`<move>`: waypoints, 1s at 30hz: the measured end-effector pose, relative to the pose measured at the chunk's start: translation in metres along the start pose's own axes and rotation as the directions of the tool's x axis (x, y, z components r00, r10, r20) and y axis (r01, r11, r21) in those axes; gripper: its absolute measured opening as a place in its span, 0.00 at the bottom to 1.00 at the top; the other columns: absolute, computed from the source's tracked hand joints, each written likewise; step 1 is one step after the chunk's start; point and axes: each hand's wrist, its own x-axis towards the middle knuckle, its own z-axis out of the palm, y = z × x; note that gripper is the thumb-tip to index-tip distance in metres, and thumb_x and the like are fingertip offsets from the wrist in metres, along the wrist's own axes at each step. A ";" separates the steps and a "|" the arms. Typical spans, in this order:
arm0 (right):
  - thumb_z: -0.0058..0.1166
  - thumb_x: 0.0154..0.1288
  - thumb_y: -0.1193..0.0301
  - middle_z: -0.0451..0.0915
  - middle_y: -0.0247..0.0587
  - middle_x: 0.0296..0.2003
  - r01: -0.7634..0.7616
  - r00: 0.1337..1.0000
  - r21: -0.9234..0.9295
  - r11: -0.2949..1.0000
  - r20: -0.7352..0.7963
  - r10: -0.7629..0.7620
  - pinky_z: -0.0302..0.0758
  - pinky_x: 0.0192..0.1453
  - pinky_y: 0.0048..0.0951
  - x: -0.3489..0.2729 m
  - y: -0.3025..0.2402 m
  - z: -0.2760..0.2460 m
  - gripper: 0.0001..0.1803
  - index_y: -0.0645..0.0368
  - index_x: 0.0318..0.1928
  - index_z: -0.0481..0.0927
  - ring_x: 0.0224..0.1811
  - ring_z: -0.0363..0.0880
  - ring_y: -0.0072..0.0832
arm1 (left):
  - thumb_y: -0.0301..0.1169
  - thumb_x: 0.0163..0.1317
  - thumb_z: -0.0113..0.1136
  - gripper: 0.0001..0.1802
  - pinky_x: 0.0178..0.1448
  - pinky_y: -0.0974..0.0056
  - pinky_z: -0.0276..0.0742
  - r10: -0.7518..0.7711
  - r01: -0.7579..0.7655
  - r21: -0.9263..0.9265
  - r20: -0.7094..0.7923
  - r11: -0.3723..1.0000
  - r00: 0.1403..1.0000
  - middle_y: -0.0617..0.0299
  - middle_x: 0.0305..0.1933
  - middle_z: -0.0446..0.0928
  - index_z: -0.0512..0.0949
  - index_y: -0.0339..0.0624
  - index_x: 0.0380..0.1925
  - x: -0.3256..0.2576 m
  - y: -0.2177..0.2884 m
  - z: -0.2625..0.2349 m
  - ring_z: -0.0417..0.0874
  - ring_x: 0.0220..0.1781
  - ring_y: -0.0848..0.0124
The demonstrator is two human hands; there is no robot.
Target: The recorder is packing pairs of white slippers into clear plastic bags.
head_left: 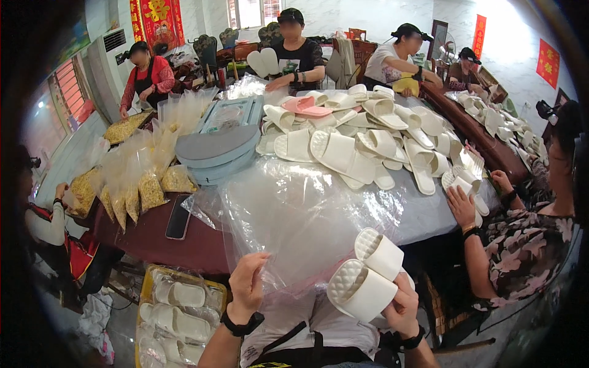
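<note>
My right hand (403, 308) grips a pair of white slippers (362, 291) at their open backs, with the quilted footbeds facing up. The two slippers overlap, one a little farther off than the other. To the left, my left hand (247, 285) has its fingers pinched together at the edge of a clear plastic bag (282, 227). The bag spreads over the near table edge and hangs toward my lap, and its opening lies between my hands. Beyond it rises a large heap of loose white slippers (343, 153) with one pink slipper (305, 107) on top.
A yellow crate (145, 313) of bagged slippers stands low at my left. On the table are a phone (178, 217), filled clear bags (150, 190) and stacked grey-blue pieces (218, 147). A co-worker's hand (461, 205) touches slippers at the right. Other people work around the tables.
</note>
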 end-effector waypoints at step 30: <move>0.58 0.44 0.85 0.81 0.54 0.51 0.243 0.935 -0.221 0.945 0.312 -0.168 0.76 0.56 0.46 0.019 -0.006 0.011 0.21 0.68 0.44 0.84 0.52 0.77 0.55 | 0.24 0.55 0.62 0.35 0.70 0.49 0.69 0.100 -0.273 0.287 0.500 0.918 0.861 0.45 0.73 0.69 0.73 0.38 0.68 0.003 0.017 0.030 0.73 0.68 0.49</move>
